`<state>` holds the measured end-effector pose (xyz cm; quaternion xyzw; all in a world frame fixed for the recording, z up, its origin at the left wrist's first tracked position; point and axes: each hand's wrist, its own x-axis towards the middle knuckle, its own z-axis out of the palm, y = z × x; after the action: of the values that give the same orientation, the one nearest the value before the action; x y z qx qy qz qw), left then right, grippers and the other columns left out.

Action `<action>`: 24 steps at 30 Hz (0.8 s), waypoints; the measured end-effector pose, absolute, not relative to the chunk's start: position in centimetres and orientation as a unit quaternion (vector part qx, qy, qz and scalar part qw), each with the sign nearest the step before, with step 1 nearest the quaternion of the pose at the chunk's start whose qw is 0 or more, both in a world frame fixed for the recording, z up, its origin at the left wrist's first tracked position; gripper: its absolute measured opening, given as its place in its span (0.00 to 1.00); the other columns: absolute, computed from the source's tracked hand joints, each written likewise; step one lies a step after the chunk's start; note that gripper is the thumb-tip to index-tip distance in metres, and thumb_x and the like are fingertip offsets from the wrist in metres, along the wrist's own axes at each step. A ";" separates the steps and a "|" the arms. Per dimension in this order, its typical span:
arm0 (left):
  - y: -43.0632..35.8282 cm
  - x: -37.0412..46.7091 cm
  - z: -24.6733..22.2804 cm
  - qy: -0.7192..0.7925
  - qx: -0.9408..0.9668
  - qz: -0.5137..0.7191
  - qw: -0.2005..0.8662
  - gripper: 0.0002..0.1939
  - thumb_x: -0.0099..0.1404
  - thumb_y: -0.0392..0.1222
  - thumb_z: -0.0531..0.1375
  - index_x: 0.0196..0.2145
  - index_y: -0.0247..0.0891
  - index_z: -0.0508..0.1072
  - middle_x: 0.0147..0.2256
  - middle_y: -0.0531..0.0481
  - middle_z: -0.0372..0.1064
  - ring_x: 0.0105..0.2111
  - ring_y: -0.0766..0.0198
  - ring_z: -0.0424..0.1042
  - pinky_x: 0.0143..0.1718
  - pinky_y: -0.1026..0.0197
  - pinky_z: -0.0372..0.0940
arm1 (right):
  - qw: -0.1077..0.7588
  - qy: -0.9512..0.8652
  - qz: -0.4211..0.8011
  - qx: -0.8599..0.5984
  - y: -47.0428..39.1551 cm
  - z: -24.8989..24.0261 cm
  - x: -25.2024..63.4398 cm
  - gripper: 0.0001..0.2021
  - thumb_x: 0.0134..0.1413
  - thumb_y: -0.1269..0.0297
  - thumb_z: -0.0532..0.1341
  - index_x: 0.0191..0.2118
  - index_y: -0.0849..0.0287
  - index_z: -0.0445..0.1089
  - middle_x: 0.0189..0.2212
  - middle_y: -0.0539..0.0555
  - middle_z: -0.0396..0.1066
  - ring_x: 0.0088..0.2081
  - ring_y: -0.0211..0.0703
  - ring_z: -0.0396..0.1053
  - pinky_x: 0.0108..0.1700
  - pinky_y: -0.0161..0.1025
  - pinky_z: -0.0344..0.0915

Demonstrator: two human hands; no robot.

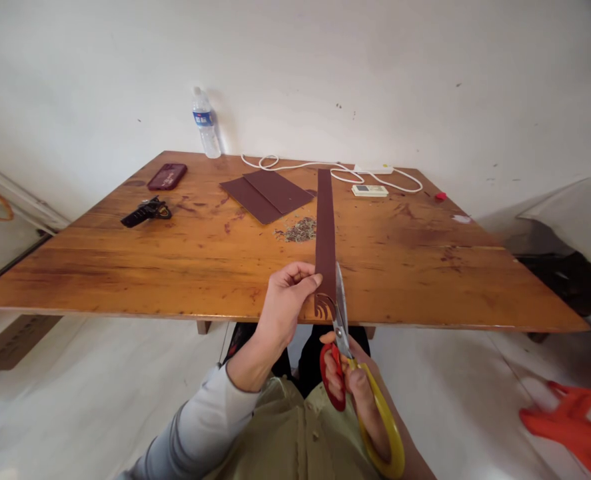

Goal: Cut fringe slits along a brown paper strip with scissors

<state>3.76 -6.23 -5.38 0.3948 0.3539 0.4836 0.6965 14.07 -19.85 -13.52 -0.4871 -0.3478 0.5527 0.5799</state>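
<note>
A long dark maroon strip (326, 227) stands out over the front part of the wooden table, its near end cut into thin curved slivers. My left hand (288, 300) pinches its left edge between thumb and fingers. My right hand (358, 387) is wrapped round scissors (342, 338) with one red and one yellow handle. The scissor blades are parted at the near right edge of the strip. Behind the strip to the left lie folded maroon sheets (268, 195) and a small heap of fine clippings (300, 230).
On the wooden table (175, 280) are a phone (168, 177), keys (148, 211), a bottle (206, 125), a white cable (305, 165), a small white device (370, 191) and a red scrap (440, 197). A red bag (570, 423) lies at the lower right.
</note>
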 end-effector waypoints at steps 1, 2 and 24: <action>-6.2 3.8 -5.4 0.355 0.394 0.485 0.696 0.07 0.48 0.39 0.69 0.23 0.36 0.75 0.21 0.57 0.64 0.22 0.73 0.58 0.26 0.66 0.54 | 0.578 -0.345 0.558 -0.485 -19.7 -13.7 14.1 0.39 0.41 0.23 0.64 0.45 0.55 0.72 0.24 0.45 0.62 0.19 0.33 0.51 0.18 0.34 0.51; -6.2 3.8 -5.3 0.357 0.393 0.486 0.694 0.07 0.48 0.39 0.70 0.23 0.36 0.75 0.21 0.58 0.64 0.21 0.74 0.57 0.25 0.66 0.53 | 0.579 -0.344 0.560 -0.482 -19.6 -13.8 14.0 0.40 0.39 0.22 0.65 0.44 0.55 0.72 0.24 0.45 0.62 0.18 0.33 0.50 0.18 0.33 0.50; -6.1 3.6 -5.0 0.341 0.402 0.477 0.704 0.07 0.47 0.39 0.71 0.24 0.36 0.78 0.23 0.55 0.70 0.22 0.73 0.60 0.27 0.65 0.59 | 0.600 -0.277 0.609 -0.439 -20.7 -12.0 13.4 0.34 0.44 0.28 0.68 0.45 0.54 0.75 0.25 0.44 0.58 0.20 0.30 0.48 0.19 0.28 0.51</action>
<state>3.59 -6.12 -5.03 0.4020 0.3406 0.4766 0.7037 13.36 -20.66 -12.03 -0.4389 -0.2770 0.6086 0.6003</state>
